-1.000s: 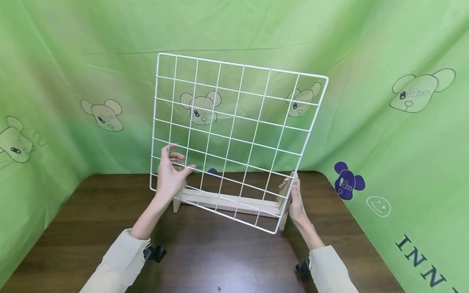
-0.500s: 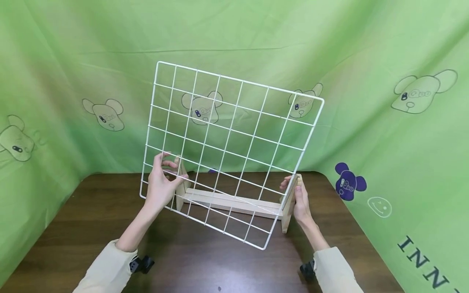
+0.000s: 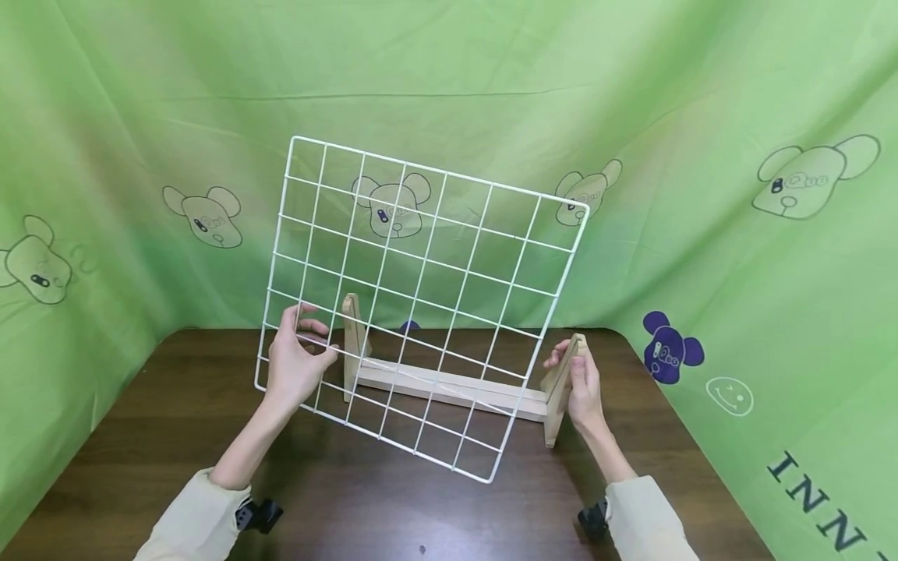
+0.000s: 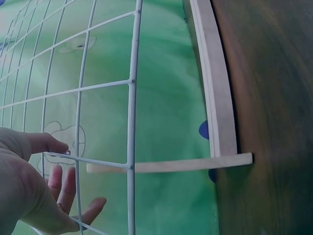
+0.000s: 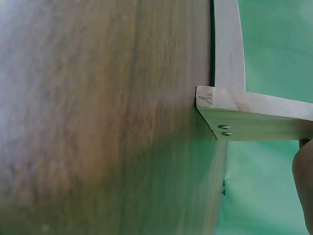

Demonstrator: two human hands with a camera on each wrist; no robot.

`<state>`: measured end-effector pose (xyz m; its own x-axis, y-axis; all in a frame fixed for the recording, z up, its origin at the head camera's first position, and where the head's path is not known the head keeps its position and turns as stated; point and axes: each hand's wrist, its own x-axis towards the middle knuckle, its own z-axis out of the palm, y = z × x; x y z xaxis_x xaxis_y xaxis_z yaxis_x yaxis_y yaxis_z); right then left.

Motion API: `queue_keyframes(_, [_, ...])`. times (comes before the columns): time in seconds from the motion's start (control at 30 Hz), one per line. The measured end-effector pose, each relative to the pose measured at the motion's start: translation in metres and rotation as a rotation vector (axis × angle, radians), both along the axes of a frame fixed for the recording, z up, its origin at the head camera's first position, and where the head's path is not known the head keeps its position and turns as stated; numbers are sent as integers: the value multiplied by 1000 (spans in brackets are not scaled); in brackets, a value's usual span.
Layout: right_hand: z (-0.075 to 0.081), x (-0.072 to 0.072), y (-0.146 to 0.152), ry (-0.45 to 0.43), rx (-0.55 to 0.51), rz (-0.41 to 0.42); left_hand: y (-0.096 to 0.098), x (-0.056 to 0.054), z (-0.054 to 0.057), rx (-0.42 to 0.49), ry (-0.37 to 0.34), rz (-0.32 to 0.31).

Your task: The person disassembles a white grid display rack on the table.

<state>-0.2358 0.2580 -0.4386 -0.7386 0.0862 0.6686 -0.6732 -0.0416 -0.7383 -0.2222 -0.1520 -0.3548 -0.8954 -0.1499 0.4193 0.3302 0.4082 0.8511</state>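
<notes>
A white wire grid panel (image 3: 425,258) is held tilted above the table, its right side lower than its left. My left hand (image 3: 291,366) grips it near its lower left side, and in the left wrist view the thumb and fingers lie around its wires. Behind the panel stands a pale wooden stand (image 3: 449,387), two upright end boards joined by a long crossbar. Its right end board (image 3: 561,389) is gripped at the top by my right hand (image 3: 586,389), thumb on the outer side. Two screw heads (image 5: 224,130) show low on that board in the right wrist view.
The stand rests on a dark brown wooden table (image 3: 393,506). Green cloth (image 3: 449,62) printed with mouse-like heads hangs around the back and both sides. Black wrist cameras (image 3: 259,516) sit at both cuffs.
The grid panel and my left hand have moved left and down, and the panel tilts more. The panel's right edge is now apart from the stand's right end board, which my right hand still holds.
</notes>
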Motion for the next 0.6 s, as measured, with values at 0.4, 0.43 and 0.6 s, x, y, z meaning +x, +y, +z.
queue_keyframes(0.4, [-6,10,16,3,-4,-95,-14,-3,-14,-91,-41,-77])
queue_keyframes(0.43, [-5,12,16,6,-11,-100,-16,-3,-15,-100,-40,-84])
queue_keyframes(0.6, [-1,18,15,43,-53,-107,-21,-6,-23,-133,-47,-117])
